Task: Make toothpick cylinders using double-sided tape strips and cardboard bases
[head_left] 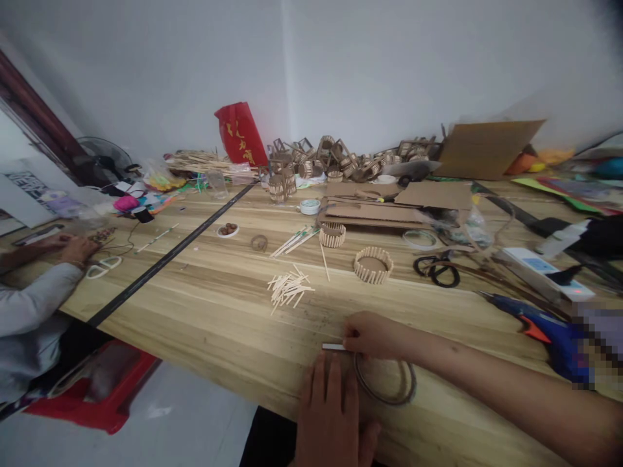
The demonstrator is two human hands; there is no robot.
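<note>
While the left hand (327, 408) lies palm down with its fingers stretched out on the counter (233, 331), a thin brown ring (389, 401) rests just to its right. Just beyond the left fingertips lies a slim, pale strip (333, 347), its right end meeting the curled fingers of the right hand (346, 340); whether they grip it cannot be told. That hand overlaps the ring's far edge. Farther off, left of the right hand, short wooden sticks (288, 288) lie heaped, and beyond stands a round stick fence (373, 275).
</note>
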